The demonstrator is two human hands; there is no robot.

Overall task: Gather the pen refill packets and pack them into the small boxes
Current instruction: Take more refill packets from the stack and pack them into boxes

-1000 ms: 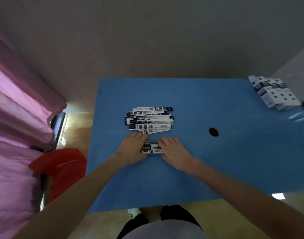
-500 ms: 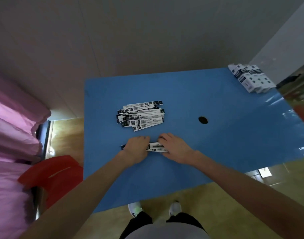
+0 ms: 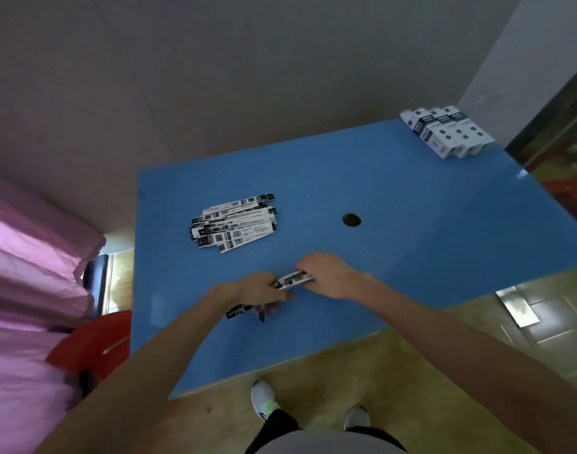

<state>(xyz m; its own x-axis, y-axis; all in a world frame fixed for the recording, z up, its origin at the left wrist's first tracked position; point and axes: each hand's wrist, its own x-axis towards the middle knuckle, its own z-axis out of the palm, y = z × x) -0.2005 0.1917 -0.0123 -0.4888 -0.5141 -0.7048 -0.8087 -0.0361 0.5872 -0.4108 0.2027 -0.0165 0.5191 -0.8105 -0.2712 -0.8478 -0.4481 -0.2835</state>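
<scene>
Both hands — left [image 3: 259,291], right [image 3: 326,273] — grasp refill packets [image 3: 292,279]; small boxes [image 3: 447,132] far corner, contents unseen.

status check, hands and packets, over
Left hand and right hand both grip a small bunch of packets. Main pile loose on table. Boxes far corner, path clear.

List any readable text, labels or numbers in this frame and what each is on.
None can be read.
Packet pile: barcodes and black printed blocks, text too small and blurred.
Held packets, in the grip of the left hand and right hand: barcode marks only, blurred.
Boxes at the table's far right corner: dark labels and dots, lettering unreadable.
</scene>
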